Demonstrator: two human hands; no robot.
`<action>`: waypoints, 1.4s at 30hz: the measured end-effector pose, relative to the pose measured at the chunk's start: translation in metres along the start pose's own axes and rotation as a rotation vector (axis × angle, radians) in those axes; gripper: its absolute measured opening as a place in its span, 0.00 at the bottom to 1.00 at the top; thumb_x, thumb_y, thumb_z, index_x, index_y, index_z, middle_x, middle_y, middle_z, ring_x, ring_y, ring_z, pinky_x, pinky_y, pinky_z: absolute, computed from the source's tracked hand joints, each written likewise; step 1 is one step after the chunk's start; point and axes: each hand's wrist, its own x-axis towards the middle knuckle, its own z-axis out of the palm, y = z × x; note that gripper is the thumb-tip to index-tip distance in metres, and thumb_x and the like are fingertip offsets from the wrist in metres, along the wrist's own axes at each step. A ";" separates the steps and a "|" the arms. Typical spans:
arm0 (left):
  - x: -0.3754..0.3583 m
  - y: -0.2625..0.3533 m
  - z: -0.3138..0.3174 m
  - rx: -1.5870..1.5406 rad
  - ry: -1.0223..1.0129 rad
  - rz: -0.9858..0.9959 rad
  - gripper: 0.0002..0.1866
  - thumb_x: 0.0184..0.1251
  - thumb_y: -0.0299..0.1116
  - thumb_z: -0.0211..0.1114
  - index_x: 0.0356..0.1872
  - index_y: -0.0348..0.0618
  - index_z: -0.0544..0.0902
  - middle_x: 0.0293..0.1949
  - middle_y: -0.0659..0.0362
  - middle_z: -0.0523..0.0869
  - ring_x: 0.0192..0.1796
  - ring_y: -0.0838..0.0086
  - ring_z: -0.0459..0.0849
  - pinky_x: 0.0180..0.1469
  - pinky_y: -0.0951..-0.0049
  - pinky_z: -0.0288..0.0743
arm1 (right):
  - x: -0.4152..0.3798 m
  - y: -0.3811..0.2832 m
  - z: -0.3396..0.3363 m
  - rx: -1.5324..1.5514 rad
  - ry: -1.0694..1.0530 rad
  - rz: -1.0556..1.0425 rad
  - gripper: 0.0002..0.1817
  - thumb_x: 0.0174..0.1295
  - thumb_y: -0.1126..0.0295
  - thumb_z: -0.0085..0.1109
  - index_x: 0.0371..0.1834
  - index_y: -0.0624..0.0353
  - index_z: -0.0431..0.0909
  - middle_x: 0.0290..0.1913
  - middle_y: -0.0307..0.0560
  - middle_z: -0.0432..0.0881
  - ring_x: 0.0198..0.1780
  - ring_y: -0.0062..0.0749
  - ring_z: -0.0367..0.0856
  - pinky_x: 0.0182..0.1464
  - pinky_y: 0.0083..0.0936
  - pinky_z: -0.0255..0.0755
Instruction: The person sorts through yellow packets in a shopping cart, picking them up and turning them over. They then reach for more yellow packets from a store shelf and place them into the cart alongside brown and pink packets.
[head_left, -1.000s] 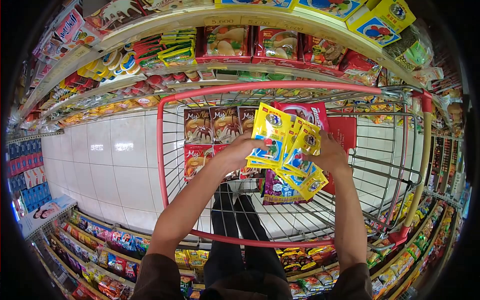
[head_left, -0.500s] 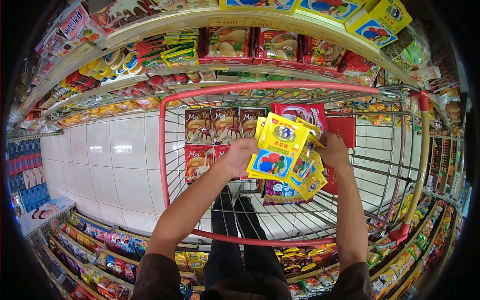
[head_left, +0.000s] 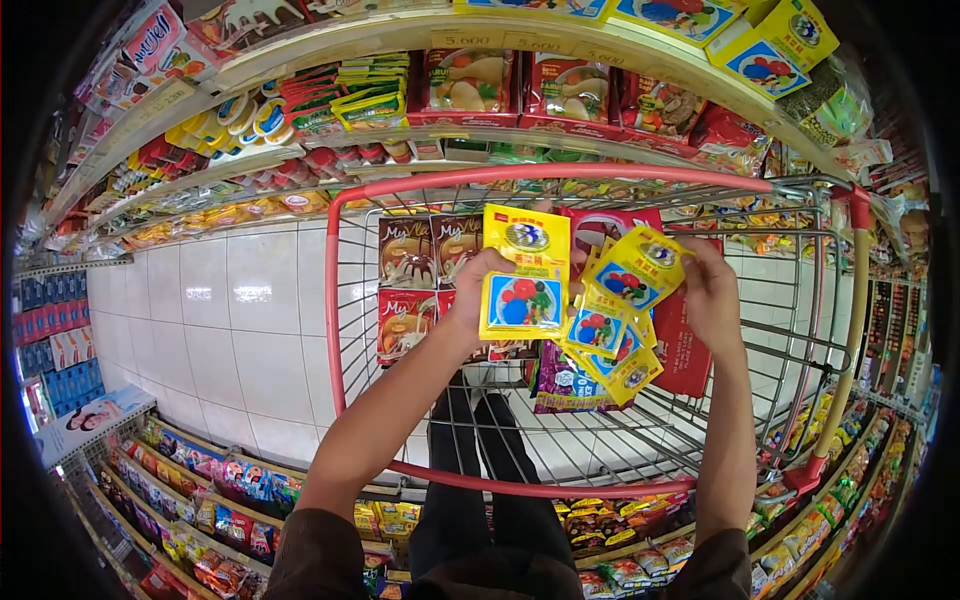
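Observation:
My left hand grips a yellow agar powder packet by its left edge, upright over the shopping cart. Pinched at its upper right corner, a second agar powder packet hangs tilted from my right hand. Below it, several more yellow packets lie fanned out over a purple packet in the cart. Brown pudding boxes stand in rows beside my left hand. Behind the held packets lies a red and pink pack, partly covered. A flat red box sits near my right wrist.
Stocked shelves run along the far side, with soup packs and more yellow packets. Snack shelves rise close behind my legs. White tiled floor shows left of the cart.
My hands have moved apart, splitting the stack of yellow packets. One packet went left with my left hand; my right hand lifted another to the right.

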 end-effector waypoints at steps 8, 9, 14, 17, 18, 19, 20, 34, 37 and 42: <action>-0.001 0.002 -0.003 0.011 0.061 -0.006 0.43 0.52 0.42 0.55 0.75 0.59 0.54 0.65 0.34 0.67 0.59 0.42 0.76 0.58 0.42 0.73 | 0.008 0.043 -0.015 1.329 -0.325 0.490 0.19 0.62 0.82 0.45 0.56 0.64 0.73 0.46 0.48 0.82 0.39 0.28 0.83 0.42 0.22 0.79; -0.002 0.000 -0.004 0.046 0.086 -0.018 0.43 0.53 0.42 0.55 0.75 0.59 0.54 0.65 0.34 0.67 0.59 0.41 0.76 0.58 0.42 0.73 | 0.009 0.031 -0.009 1.330 -0.326 0.488 0.19 0.62 0.82 0.45 0.56 0.64 0.73 0.46 0.48 0.82 0.39 0.28 0.83 0.42 0.22 0.79; 0.000 -0.004 -0.002 0.189 0.192 -0.020 0.37 0.65 0.50 0.49 0.74 0.51 0.55 0.65 0.33 0.67 0.61 0.39 0.74 0.63 0.41 0.68 | 0.008 0.008 0.005 1.199 -0.258 0.569 0.18 0.62 0.82 0.47 0.56 0.69 0.72 0.44 0.50 0.82 0.39 0.30 0.84 0.42 0.22 0.80; 0.002 -0.009 0.001 0.136 0.234 -0.043 0.40 0.69 0.63 0.41 0.74 0.46 0.56 0.65 0.34 0.67 0.63 0.41 0.72 0.65 0.43 0.66 | 0.010 0.023 0.010 1.628 -0.697 0.449 0.16 0.63 0.81 0.47 0.55 0.70 0.72 0.47 0.54 0.82 0.46 0.34 0.85 0.49 0.26 0.80; 0.003 -0.010 0.001 0.083 0.247 -0.038 0.42 0.68 0.67 0.40 0.73 0.44 0.56 0.65 0.36 0.68 0.64 0.44 0.72 0.65 0.44 0.66 | 0.009 0.019 0.010 1.629 -0.699 0.449 0.16 0.63 0.81 0.47 0.55 0.70 0.72 0.47 0.54 0.82 0.46 0.34 0.85 0.49 0.26 0.80; 0.003 -0.011 0.003 0.083 0.249 -0.039 0.42 0.68 0.67 0.40 0.73 0.44 0.56 0.65 0.36 0.68 0.64 0.44 0.72 0.65 0.44 0.66 | 0.007 0.009 0.009 1.463 -0.610 0.525 0.16 0.64 0.81 0.47 0.55 0.70 0.73 0.47 0.54 0.82 0.45 0.34 0.85 0.48 0.26 0.81; 0.003 -0.012 0.007 0.064 0.251 -0.050 0.44 0.67 0.69 0.40 0.73 0.43 0.57 0.66 0.39 0.68 0.64 0.47 0.72 0.65 0.46 0.66 | 0.004 -0.002 0.010 1.295 -0.519 0.595 0.16 0.64 0.80 0.48 0.55 0.70 0.73 0.48 0.55 0.82 0.44 0.33 0.85 0.47 0.26 0.81; -0.010 -0.022 -0.001 0.036 0.336 -0.141 0.39 0.71 0.64 0.42 0.68 0.40 0.64 0.62 0.46 0.75 0.59 0.59 0.80 0.59 0.59 0.77 | -0.011 -0.041 0.043 0.464 -0.396 0.252 0.13 0.66 0.80 0.55 0.52 0.65 0.77 0.41 0.39 0.80 0.33 0.17 0.78 0.36 0.17 0.74; -0.015 -0.017 0.008 0.153 0.320 -0.196 0.37 0.72 0.58 0.49 0.68 0.36 0.63 0.62 0.42 0.74 0.59 0.54 0.79 0.60 0.57 0.76 | -0.013 -0.033 0.050 0.462 -0.282 0.129 0.14 0.64 0.80 0.57 0.53 0.63 0.77 0.40 0.40 0.79 0.33 0.17 0.78 0.34 0.17 0.74; -0.018 -0.017 0.008 0.157 0.328 -0.238 0.33 0.71 0.52 0.54 0.67 0.37 0.64 0.61 0.43 0.75 0.59 0.57 0.79 0.62 0.58 0.74 | -0.015 -0.054 0.047 0.004 -0.188 -0.187 0.19 0.54 0.75 0.68 0.51 0.59 0.78 0.48 0.49 0.77 0.48 0.38 0.79 0.47 0.31 0.75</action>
